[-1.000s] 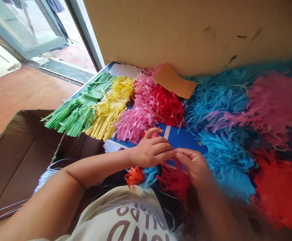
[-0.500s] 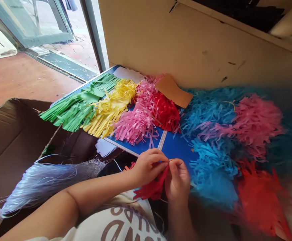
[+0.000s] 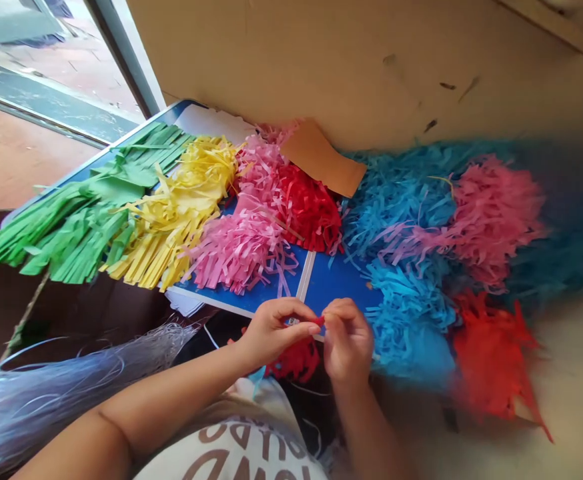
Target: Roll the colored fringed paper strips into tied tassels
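At the near edge of the blue table (image 3: 339, 280), my left hand (image 3: 276, 333) and my right hand (image 3: 347, 343) meet, both with fingers closed. Pinched between their fingertips is a small twisted end of red tissue paper (image 3: 318, 321). Below the wrists, a red fringed paper bunch (image 3: 294, 360) hangs over my lap; whether it joins the twisted end is hidden by my left hand. Closest on the table are a pink fringe bunch (image 3: 244, 250) and a blue fringe bunch (image 3: 411, 327), both apart from my hands.
Green fringe (image 3: 81, 200), yellow fringe (image 3: 181, 207), a red bunch (image 3: 316, 210) and an orange-brown sheet (image 3: 324, 157) lie on the table. To the right are a pink bunch (image 3: 496, 217) and another red one (image 3: 496, 360). Pale shiny strands (image 3: 71, 393) hang at the lower left.
The view has shifted, so the table stuff sits further left and nearer. Between my fingertips the red paper now shows as a short twisted end; the red fringe hangs lower behind my left hand.
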A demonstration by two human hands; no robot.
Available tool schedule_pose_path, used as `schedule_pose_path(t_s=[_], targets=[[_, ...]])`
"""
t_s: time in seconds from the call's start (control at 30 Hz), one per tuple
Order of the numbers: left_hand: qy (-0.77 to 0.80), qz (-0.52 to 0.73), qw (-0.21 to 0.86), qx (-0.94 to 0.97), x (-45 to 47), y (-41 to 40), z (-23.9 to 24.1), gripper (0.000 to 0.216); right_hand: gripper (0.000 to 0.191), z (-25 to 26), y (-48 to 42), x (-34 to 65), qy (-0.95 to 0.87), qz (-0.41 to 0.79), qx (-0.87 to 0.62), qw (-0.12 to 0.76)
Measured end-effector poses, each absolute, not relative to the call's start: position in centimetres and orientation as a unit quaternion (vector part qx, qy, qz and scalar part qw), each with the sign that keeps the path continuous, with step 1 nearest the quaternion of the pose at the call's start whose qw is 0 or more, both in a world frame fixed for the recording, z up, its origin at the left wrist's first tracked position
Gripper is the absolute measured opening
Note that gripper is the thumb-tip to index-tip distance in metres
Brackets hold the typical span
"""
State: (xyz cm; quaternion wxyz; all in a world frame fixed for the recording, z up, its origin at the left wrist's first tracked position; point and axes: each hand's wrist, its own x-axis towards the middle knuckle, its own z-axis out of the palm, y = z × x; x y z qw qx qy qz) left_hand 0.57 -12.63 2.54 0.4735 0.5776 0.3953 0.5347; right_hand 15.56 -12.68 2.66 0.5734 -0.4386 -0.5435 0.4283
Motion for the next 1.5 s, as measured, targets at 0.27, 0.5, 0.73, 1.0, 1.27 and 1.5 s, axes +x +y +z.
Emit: schedule_pose_path(t_s=[0.27,0.5,0.73,1.0,1.27,1.5], targets=[[0.397,0.567,0.322,0.647,0.3,-12.0,1.7,0.014,0.008,2.9,-11.9,14.9,-0.587,0.359,-0.48,0.544],[0.394,0.536,0.177,0.726,-1.3,-11.1,2.7,0.008,0.009,3.4,-11.8,15.3,-0.571,0.437,-0.442,0.536],[0.31,0.549,0.345,0.695,-1.3,-10.7,2.9,0.005,0.007,4.2,-11.0,15.8,-0.585,0.424,-0.42,0.549],[0.398,0.51,0.512,0.564,-0.5,-11.6,3.0,0.015,0.009,3.4,-11.7,15.4,-0.548,0.433,-0.428,0.574],[0.299,0.406,0.818,0.276,-0.8,-12.1,3.1,0.039,0.035,1.3,0.0,25.3,-0.614,0.157,-0.725,0.268],[0.34,0.401,0.788,0.321,0.4,-12.4,2.3,0.042,0.012,-1.4,5.2,26.8,-0.664,0.089,-0.726,0.159]])
